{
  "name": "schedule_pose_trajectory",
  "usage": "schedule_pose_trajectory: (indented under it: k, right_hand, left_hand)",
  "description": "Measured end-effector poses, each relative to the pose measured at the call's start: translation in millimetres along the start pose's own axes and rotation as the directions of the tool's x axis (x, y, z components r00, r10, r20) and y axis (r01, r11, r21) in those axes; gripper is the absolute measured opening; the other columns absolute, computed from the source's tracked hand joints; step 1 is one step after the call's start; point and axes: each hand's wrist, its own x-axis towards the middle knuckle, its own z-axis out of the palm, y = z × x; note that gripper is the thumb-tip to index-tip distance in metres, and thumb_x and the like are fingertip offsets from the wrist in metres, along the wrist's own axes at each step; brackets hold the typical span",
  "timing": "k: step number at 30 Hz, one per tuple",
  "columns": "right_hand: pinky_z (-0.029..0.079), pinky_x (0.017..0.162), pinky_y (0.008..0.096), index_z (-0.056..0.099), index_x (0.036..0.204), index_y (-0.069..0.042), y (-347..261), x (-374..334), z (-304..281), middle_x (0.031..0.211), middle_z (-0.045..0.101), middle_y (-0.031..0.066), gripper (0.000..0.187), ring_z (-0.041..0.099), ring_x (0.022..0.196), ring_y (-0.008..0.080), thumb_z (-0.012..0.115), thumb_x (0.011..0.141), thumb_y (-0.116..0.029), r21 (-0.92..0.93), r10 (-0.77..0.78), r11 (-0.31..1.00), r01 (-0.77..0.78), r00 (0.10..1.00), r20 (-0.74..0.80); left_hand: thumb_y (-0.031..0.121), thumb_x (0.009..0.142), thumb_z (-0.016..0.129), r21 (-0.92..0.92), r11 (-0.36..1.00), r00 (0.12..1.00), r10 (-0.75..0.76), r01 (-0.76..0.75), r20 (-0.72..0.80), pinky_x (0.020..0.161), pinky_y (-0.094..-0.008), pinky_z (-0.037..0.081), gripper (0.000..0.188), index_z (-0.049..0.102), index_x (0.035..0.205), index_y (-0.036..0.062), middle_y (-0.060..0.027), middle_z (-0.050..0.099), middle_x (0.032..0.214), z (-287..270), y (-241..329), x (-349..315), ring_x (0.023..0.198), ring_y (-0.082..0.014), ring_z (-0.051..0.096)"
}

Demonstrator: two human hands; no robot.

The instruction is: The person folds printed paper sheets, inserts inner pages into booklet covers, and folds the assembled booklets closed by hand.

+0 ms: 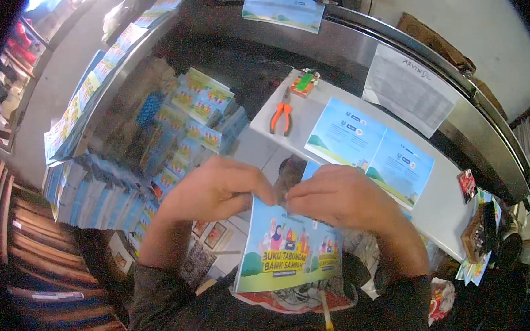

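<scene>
A printed light-blue and green booklet [289, 253] with cartoon figures hangs upright in front of my body. My left hand [214, 190] pinches it at the top left corner. Close beside it, my right hand [341, 197] has its fingers closed at the top edge. The fingertips of both hands nearly meet there, and the back of the booklet is hidden. Beyond my right hand, an open light-blue printed sheet [371, 149] lies flat on the white table [268, 119]. Another blue sheet shows partly beneath my right wrist.
Orange-handled pliers [282, 115] and a small orange and green item [304, 83] lie at the table's far end. Stacks of printed booklets [202, 99] stand at the left. A metal rail [403, 30] borders the far side. A wooden tray [479, 236] sits at right.
</scene>
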Motion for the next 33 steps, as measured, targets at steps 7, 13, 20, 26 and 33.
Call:
schedule_pose_trajectory:
  k: [7, 13, 20, 26, 33]
  right_hand:
    - [0.051, 0.074, 0.0350, 0.061, 0.095, -0.010, -1, 14, -16, 0.092, 0.064, 0.0031, 0.018, 0.063, 0.080, 0.0244, 0.058, 0.079, -0.015, -0.041, -0.100, 0.993, 0.109, 0.978, 0.185]
    - [0.051, 0.072, 0.0356, 0.064, 0.096, -0.007, -1, 21, -15, 0.097, 0.066, 0.0067, 0.024, 0.062, 0.079, 0.0267, 0.064, 0.072, -0.010, -0.015, -0.177, 0.983, 0.185, 0.959, 0.222]
    - [0.053, 0.076, 0.0360, 0.065, 0.096, -0.008, 2, 13, 2, 0.099, 0.067, 0.0070, 0.021, 0.064, 0.086, 0.0254, 0.063, 0.075, -0.012, -0.014, -0.120, 0.993, 0.120, 0.993, 0.012]
    - [0.054, 0.079, 0.0352, 0.065, 0.098, -0.009, 1, 1, 15, 0.102, 0.068, 0.0075, 0.020, 0.066, 0.093, 0.0244, 0.063, 0.079, -0.014, 0.003, 0.022, 1.000, -0.022, 0.994, -0.107]
    - [0.055, 0.079, 0.0350, 0.067, 0.105, -0.005, -1, -3, 34, 0.105, 0.070, 0.0112, 0.026, 0.069, 0.091, 0.0277, 0.066, 0.080, -0.001, 0.084, 0.125, 0.991, -0.107, 0.960, -0.250]
  left_hand:
    - [0.001, 0.087, 0.053, -0.077, 0.996, 0.991, 0.045, -0.036, 0.127, 0.079, -0.0373, 0.055, 0.015, 0.068, 0.086, 0.0023, -0.0142, 0.071, 0.094, -4, -5, -1, 0.088, -0.0291, 0.069]
    - [-0.003, 0.081, 0.056, -0.119, 0.990, 0.991, 0.084, -0.072, 0.106, 0.075, -0.0344, 0.053, 0.016, 0.068, 0.091, 0.0025, -0.0117, 0.070, 0.091, -7, -4, -5, 0.084, -0.0269, 0.068]
    - [0.002, 0.087, 0.058, -0.130, 0.988, 0.995, 0.090, -0.086, 0.032, 0.075, -0.0377, 0.055, 0.010, 0.067, 0.084, 0.0028, -0.0140, 0.071, 0.092, -7, 0, -8, 0.086, -0.0300, 0.070]
    - [-0.004, 0.078, 0.059, -0.118, 0.993, 0.999, 0.022, -0.027, -0.046, 0.078, -0.0335, 0.053, 0.018, 0.067, 0.093, 0.0013, -0.0122, 0.070, 0.092, -2, -3, -8, 0.088, -0.0251, 0.069]
    - [-0.001, 0.077, 0.063, -0.049, 0.999, 0.995, -0.006, 0.001, -0.101, 0.078, -0.0329, 0.052, 0.019, 0.066, 0.095, 0.0023, -0.0118, 0.070, 0.091, -3, 0, -10, 0.087, -0.0250, 0.069]
